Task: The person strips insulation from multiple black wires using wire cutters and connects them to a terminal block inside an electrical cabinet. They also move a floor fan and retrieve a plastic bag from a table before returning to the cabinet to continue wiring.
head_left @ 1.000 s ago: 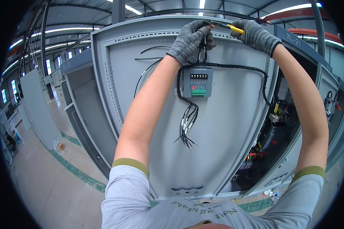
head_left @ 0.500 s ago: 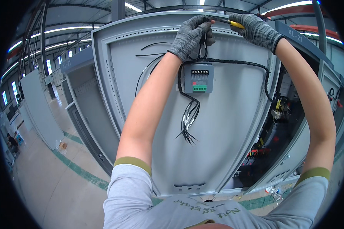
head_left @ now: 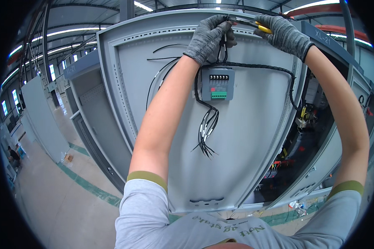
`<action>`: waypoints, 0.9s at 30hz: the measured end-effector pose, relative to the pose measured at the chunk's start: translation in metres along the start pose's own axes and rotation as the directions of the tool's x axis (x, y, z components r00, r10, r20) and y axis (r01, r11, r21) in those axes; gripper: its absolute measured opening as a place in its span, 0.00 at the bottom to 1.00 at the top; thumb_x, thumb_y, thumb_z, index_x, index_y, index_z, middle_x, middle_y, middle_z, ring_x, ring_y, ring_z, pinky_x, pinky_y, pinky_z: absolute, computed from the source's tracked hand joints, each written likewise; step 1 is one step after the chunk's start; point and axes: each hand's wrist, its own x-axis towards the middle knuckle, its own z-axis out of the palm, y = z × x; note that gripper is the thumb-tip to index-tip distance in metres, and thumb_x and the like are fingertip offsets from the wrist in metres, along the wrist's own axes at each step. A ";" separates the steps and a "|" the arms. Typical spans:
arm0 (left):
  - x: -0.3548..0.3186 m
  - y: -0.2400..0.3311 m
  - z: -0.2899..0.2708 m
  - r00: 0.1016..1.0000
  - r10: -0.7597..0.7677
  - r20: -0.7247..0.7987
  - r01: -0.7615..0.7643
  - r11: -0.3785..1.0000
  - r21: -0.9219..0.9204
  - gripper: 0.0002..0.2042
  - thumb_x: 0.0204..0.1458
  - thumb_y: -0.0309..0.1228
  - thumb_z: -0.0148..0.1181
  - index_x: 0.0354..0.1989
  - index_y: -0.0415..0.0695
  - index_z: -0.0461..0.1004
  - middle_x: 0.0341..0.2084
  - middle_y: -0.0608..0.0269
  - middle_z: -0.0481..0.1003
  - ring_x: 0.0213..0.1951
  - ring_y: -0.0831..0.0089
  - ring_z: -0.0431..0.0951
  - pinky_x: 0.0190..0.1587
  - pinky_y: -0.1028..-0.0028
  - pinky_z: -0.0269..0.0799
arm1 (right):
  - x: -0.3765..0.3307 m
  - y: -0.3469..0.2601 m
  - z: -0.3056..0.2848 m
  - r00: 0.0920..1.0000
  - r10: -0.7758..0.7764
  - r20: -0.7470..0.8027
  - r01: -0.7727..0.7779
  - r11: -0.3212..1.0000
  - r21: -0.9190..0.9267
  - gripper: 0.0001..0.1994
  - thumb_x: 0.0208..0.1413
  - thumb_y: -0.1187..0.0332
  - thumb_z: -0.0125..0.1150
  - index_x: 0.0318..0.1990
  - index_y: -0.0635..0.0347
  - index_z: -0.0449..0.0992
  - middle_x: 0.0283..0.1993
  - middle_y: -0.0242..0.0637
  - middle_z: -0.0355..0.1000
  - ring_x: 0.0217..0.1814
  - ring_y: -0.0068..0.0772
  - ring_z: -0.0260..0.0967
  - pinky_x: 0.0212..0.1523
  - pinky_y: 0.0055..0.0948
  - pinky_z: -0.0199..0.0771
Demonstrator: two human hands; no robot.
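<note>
Both hands are raised near the top edge of the grey cabinet door (head_left: pixel 245 145). My left hand (head_left: pixel 210 39), in a grey knit glove, has its fingers pinched around thin black wires (head_left: pixel 225 53), which run down toward the harness. My gloved right hand (head_left: pixel 286 37) grips a yellow-handled tool (head_left: pixel 264 29); its slim dark end reaches left to my left fingertips. The exact kind of tool cannot be made out. Below, a grey box-shaped module (head_left: pixel 218 85) with a green terminal block is mounted on the door. Beside it hangs a bundle of loose black wires (head_left: pixel 207 128).
A black wrapped harness (head_left: pixel 257 65) crosses the door and bends down into the open cabinet (head_left: pixel 295 153) at right. Loose wires (head_left: pixel 158 79) stick out at left. Another grey cabinet (head_left: pixel 97 103) stands farther left; a person (head_left: pixel 14 157) is at the far left.
My right hand and the yellow-handled tool have shifted slightly right, away from the left hand. The left hand stays pinched at nearly the same place.
</note>
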 end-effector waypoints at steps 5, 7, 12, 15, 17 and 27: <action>-0.001 0.002 0.002 0.998 -0.035 -0.059 0.036 0.999 0.016 0.13 0.57 0.34 0.55 0.43 0.38 0.74 0.24 0.62 0.75 0.28 0.69 0.80 0.34 0.71 0.80 | 0.003 -0.001 0.011 0.997 -0.057 -0.046 0.057 0.998 -0.012 0.19 0.52 0.70 0.62 0.53 0.59 0.70 0.45 0.44 0.73 0.47 0.39 0.73 0.55 0.32 0.72; -0.004 0.004 -0.004 0.995 -0.049 -0.090 0.049 0.999 0.000 0.12 0.58 0.33 0.53 0.43 0.37 0.73 0.23 0.62 0.75 0.28 0.69 0.80 0.34 0.71 0.80 | 0.002 -0.014 0.007 0.999 -0.024 0.045 0.029 0.993 -0.114 0.19 0.51 0.69 0.63 0.52 0.58 0.70 0.44 0.43 0.73 0.46 0.38 0.73 0.52 0.31 0.74; -0.005 0.009 -0.003 0.997 -0.046 -0.055 0.045 0.999 -0.019 0.12 0.59 0.33 0.51 0.44 0.37 0.73 0.23 0.63 0.74 0.28 0.69 0.79 0.36 0.71 0.80 | 0.018 0.002 0.019 0.803 -0.246 -0.542 0.409 0.889 0.203 0.21 0.49 0.60 0.66 0.48 0.59 0.72 0.37 0.41 0.75 0.38 0.34 0.75 0.45 0.29 0.78; -0.001 0.005 0.003 0.999 -0.046 -0.023 0.047 0.998 0.035 0.12 0.59 0.33 0.51 0.44 0.37 0.73 0.23 0.62 0.75 0.28 0.69 0.80 0.36 0.71 0.80 | 0.042 -0.018 0.024 0.731 -0.351 -0.585 0.549 0.811 0.200 0.17 0.48 0.63 0.65 0.45 0.57 0.73 0.35 0.40 0.74 0.37 0.35 0.73 0.43 0.31 0.74; -0.001 0.012 0.000 0.999 -0.036 -0.012 0.037 0.996 0.079 0.13 0.59 0.34 0.52 0.44 0.37 0.73 0.24 0.60 0.77 0.29 0.69 0.80 0.36 0.71 0.79 | 0.051 -0.038 0.005 0.799 -0.326 -0.506 0.498 0.829 0.253 0.09 0.44 0.71 0.66 0.35 0.57 0.75 0.27 0.39 0.73 0.26 0.37 0.70 0.29 0.32 0.71; 0.002 0.014 -0.007 0.998 -0.063 -0.022 0.067 0.975 0.214 0.12 0.57 0.35 0.54 0.43 0.39 0.75 0.29 0.57 0.79 0.32 0.70 0.81 0.34 0.74 0.77 | 0.057 -0.047 -0.011 0.964 -0.205 -0.171 0.254 0.898 0.358 0.10 0.46 0.68 0.61 0.37 0.59 0.76 0.28 0.47 0.74 0.29 0.41 0.72 0.32 0.34 0.71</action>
